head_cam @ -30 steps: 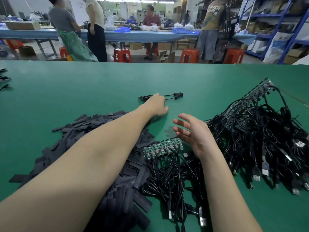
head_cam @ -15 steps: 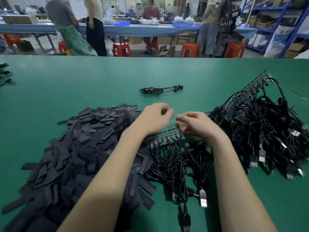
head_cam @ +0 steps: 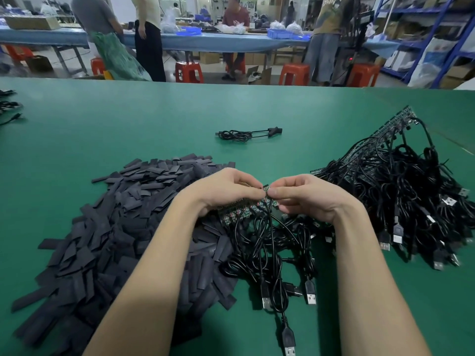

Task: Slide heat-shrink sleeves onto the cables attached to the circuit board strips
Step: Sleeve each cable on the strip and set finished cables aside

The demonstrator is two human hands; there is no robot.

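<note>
Both hands meet above the green surface (head_cam: 154, 129): the left hand (head_cam: 226, 191) and right hand (head_cam: 308, 196) pinch the end of a circuit board strip (head_cam: 246, 210) with curled fingers. Its black cables (head_cam: 270, 253) trail toward the viewer, and a pile of heat-shrink sleeves (head_cam: 115, 227) lies just left.

My left hand (head_cam: 226, 194) and right hand (head_cam: 305, 199) meet fingertip to fingertip, both pinching the end of a green circuit board strip (head_cam: 246, 209) trailing black USB cables (head_cam: 270, 258) over the green worktop (head_cam: 128, 129). A heap of flat black heat-shrink sleeves (head_cam: 115, 227) lies toward the left edge.
</note>
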